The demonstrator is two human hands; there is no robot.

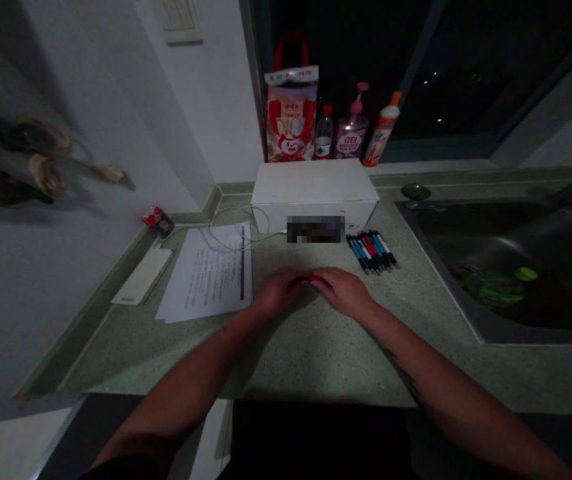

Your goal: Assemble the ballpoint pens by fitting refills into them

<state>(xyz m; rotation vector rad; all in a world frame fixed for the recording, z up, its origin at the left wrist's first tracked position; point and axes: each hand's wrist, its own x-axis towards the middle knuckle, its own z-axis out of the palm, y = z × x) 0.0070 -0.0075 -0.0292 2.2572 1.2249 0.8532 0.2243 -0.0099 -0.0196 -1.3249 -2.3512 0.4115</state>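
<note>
Between my two hands, low over the countertop, is a slim red and black pen [308, 279], mostly covered by my fingers. My left hand [279, 292] is closed on one end of it. The fingers of my right hand [343, 290] pinch the other end, and the fingertips of both hands nearly meet. Just beyond my right hand lies a row of several pens [372, 252] with black, blue, red and white parts, side by side. Left of my left hand rest printed paper sheets [211, 273].
A white box [313, 183] stands behind my hands, with a pixelated patch in front. A white cable [219, 243] crosses the sheets near a white power bank-like slab [143, 277] and a small red box [157, 220]. The sink [459, 313] is right; bottles [351, 130] line the windowsill.
</note>
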